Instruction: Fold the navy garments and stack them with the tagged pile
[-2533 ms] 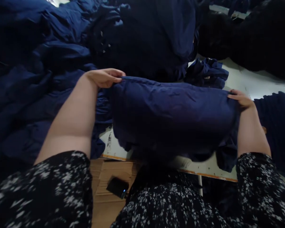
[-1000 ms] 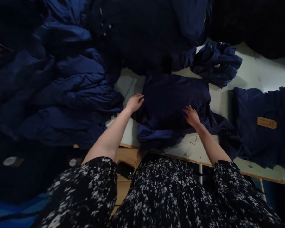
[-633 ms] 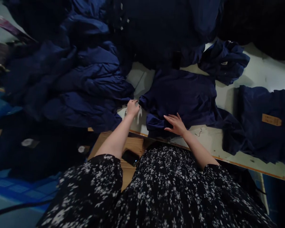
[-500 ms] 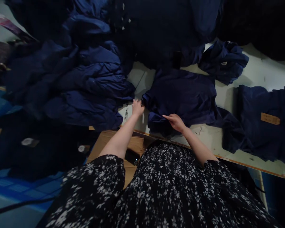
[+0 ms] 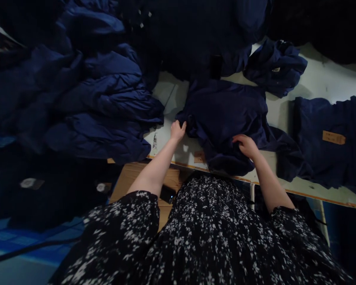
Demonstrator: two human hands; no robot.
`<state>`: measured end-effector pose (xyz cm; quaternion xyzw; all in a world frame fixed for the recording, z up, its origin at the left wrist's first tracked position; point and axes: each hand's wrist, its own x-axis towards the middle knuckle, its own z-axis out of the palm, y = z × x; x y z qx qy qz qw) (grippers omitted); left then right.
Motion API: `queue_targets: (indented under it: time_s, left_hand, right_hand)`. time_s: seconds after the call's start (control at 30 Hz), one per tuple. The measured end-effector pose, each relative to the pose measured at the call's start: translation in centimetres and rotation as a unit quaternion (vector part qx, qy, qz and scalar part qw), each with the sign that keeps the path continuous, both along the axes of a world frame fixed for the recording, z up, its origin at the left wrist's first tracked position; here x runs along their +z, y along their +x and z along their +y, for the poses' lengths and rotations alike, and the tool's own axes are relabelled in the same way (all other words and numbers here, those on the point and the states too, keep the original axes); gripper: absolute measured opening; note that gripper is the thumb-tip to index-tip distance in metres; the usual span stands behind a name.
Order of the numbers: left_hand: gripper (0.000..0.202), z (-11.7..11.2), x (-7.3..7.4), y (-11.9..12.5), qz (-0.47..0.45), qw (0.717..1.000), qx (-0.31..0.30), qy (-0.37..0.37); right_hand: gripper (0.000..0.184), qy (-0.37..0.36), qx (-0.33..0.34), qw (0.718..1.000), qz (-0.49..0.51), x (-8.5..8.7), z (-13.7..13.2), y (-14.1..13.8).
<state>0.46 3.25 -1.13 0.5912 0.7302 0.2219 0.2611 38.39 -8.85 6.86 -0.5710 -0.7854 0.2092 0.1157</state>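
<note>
A dark navy garment (image 5: 228, 109) lies bunched on the pale table in front of me, its lower part gathered near the table's front edge. At its left edge, my left hand (image 5: 178, 130) is closed on a fold of the cloth. My right hand (image 5: 247, 146) is on the garment's lower right part, its fingers curled on the fabric with the fingertips partly hidden. A small brown tag (image 5: 199, 156) shows on the table beside the lower fold, between my hands.
A heap of navy garments (image 5: 106, 99) covers the left side. A folded navy stack with a tan tag (image 5: 334, 137) sits at the right, and a crumpled navy piece (image 5: 277, 69) behind. Below the table edge (image 5: 314, 197) are cardboard (image 5: 130, 178) and a small black device (image 5: 167, 194).
My right hand has moved right along the garment, and its lower fold has shifted right, uncovering the brown tag. My left hand has moved slightly right onto the garment's left edge.
</note>
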Motion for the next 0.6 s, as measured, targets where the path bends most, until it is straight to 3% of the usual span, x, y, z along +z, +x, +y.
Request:
queue_targets:
  time_s: [0.1, 0.2, 0.27, 0.33, 0.43, 0.5, 0.53, 0.6]
  left_hand:
    - [0.043, 0.8, 0.8, 2.0, -0.082, 0.996, 0.006, 0.032]
    - [0.037, 2.1, 2.5, 3.1, -0.110, 0.990, 0.040, 0.074]
    - [0.036, 3.2, 4.6, 2.9, -0.110, 0.986, 0.048, 0.113]
    - [0.039, 4.5, 7.7, 1.8, -0.087, 0.986, 0.014, 0.142]
    - [0.046, 6.4, 13.2, -1.4, 0.034, 0.983, -0.112, 0.143]
    - [0.043, 7.5, 16.0, -4.0, 0.162, 0.957, -0.198, 0.139]
    - [0.038, 7.8, 16.9, -5.2, 0.218, 0.941, -0.223, 0.136]
    - [0.034, 7.8, 17.3, -6.9, 0.299, 0.919, -0.196, 0.165]
  right_hand:
    - [0.046, -0.030, 0.047, 0.998, -0.016, -0.9, 0.6, -3.7]
    - [0.082, -0.092, 0.061, 0.989, -0.102, -2.5, 0.7, -6.1]
    - [0.092, -0.123, 0.053, 0.981, -0.137, -3.6, 0.6, -6.6]
    - [0.091, -0.133, 0.049, 0.979, -0.147, -4.5, 0.5, -6.7]
    - [0.086, -0.130, 0.050, 0.980, -0.141, -5.2, 0.6, -6.4]
    - [0.085, -0.129, 0.051, 0.981, -0.136, -5.5, 0.7, -6.3]
    - [0.085, -0.129, 0.050, 0.981, -0.134, -5.5, 0.7, -6.3]
    - [0.084, -0.129, 0.049, 0.982, -0.132, -5.6, 0.8, -6.4]
